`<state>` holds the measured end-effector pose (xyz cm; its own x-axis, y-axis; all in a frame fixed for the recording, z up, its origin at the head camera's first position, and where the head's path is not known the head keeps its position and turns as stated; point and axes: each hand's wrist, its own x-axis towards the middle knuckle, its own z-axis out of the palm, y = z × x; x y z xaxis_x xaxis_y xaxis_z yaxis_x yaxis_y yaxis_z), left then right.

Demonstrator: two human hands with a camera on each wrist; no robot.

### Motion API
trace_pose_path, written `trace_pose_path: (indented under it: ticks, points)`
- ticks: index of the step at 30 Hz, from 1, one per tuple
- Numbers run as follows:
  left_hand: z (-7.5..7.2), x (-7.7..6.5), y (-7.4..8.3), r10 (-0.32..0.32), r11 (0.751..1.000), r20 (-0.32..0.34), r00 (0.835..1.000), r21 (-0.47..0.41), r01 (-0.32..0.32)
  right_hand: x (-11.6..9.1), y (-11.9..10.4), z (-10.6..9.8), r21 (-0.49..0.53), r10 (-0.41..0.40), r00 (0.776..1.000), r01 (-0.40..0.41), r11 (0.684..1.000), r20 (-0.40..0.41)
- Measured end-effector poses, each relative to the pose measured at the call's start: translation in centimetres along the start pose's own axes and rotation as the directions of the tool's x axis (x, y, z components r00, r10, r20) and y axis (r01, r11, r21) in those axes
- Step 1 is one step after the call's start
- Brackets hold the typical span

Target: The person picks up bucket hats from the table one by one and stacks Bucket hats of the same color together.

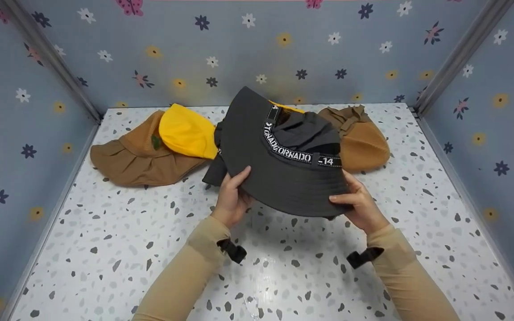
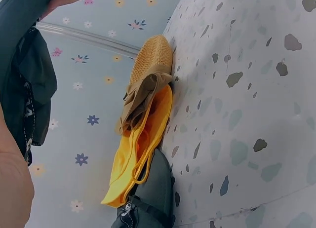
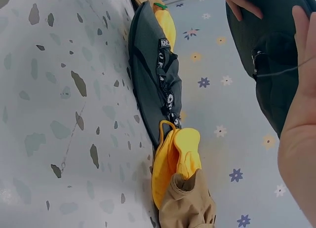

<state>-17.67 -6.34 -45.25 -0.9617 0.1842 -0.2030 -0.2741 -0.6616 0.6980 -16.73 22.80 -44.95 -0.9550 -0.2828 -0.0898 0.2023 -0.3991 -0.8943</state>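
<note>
Both hands hold a dark grey bucket hat (image 1: 279,187) in mid-air, its wide brim tilted toward me and a band of white lettering showing. My left hand (image 1: 234,198) grips the brim at lower left, thumb on top and fingers underneath. At the brim's right edge, my right hand (image 1: 363,205) pinches it between thumb and fingers. In the right wrist view the hat (image 3: 271,50) sits between the two hands. A second dark grey hat (image 3: 148,75) lies on the table behind it, mostly hidden in the head view.
A row of hats lies along the back: a brown one (image 1: 150,165) and a yellow one (image 1: 188,133) on the left, another brown hat (image 1: 366,142) on the right. Another yellow hat (image 2: 148,134) is mostly hidden from above. Flowered panels (image 1: 257,49) enclose the speckled table (image 1: 283,276).
</note>
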Motion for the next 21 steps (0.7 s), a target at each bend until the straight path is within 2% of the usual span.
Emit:
trace_pose_path:
  ticks: [7,17,21]
  points:
    - [-0.09,-0.15,-0.20,0.006,1.000,-0.045,0.999,-0.005,-0.006,0.22,-0.03,-0.07,0.050,-0.028,0.996,0.033,0.998,-0.086]
    - [0.14,-0.59,-0.36,0.068,0.998,-0.035,0.997,-0.012,-0.069,0.60,0.09,0.12,0.109,-0.036,0.977,0.059,0.992,-0.209]
    - [0.26,-0.64,-0.47,0.092,0.995,-0.039,0.995,-0.024,-0.093,0.81,0.21,0.29,0.191,-0.037,0.972,0.083,0.978,-0.232]
